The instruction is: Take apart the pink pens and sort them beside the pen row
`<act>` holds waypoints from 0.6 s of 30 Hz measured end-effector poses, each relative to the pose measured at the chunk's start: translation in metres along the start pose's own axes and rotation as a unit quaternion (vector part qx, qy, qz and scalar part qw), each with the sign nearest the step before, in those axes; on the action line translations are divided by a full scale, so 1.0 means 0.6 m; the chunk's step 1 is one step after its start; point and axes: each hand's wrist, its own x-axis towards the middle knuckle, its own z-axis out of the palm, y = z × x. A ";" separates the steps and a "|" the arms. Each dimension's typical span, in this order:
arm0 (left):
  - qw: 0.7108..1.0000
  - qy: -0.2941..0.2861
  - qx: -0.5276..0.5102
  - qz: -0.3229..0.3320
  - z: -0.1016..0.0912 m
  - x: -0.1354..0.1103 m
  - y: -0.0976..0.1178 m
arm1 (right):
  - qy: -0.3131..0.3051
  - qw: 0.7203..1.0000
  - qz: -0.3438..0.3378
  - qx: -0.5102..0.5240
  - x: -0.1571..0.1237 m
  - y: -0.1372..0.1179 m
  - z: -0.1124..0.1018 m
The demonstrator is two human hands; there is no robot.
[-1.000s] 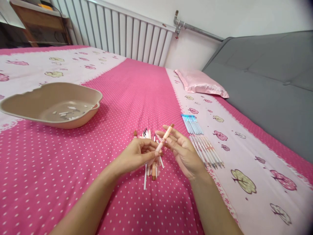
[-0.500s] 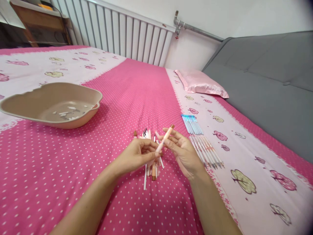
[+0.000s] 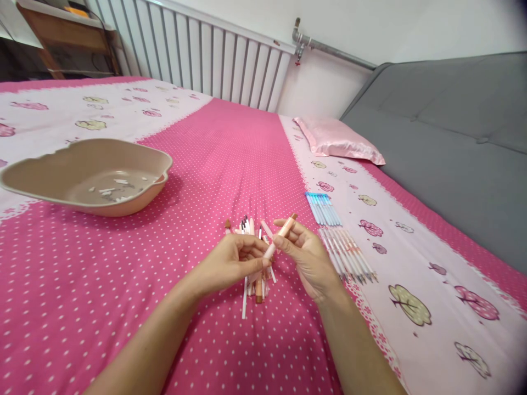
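Observation:
Both my hands hold one peach-pink pen (image 3: pixel 281 235) with a brown tip, slanting up to the right, above a loose heap of pens (image 3: pixel 254 258) on the pink dotted bedsheet. My left hand (image 3: pixel 230 262) pinches the pen's lower end with closed fingers. My right hand (image 3: pixel 307 257) grips its upper part between thumb and fingers. To the right of my hands lie a row of blue pens (image 3: pixel 323 208) and a row of white and pink pens (image 3: pixel 348 253), both laid side by side.
A beige plastic basin (image 3: pixel 88 175) with small white scraps inside sits on the bed at the left. A pink pillow (image 3: pixel 337 142) lies at the back, a grey headboard (image 3: pixel 444 142) on the right, a white radiator (image 3: pixel 197 49) behind.
My right fingers have curled closer round the pen and the pen has sunk slightly toward the heap. My left hand has hardly moved.

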 end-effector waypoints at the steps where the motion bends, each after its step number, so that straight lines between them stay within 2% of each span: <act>1: 1.000 0.004 0.002 0.002 0.000 0.000 0.001 | -0.001 1.000 -0.003 0.003 0.000 0.000 0.000; 4: 1.000 0.025 0.011 0.012 0.000 0.000 0.003 | -0.008 1.000 -0.018 0.021 -0.002 -0.005 0.002; 10: 1.000 0.026 0.009 0.008 -0.002 0.000 0.004 | -0.074 0.995 -0.013 0.061 -0.005 -0.015 0.002; 18: 0.999 0.025 0.017 0.010 -0.002 -0.001 0.002 | -0.056 0.997 -0.002 0.059 -0.001 -0.006 0.001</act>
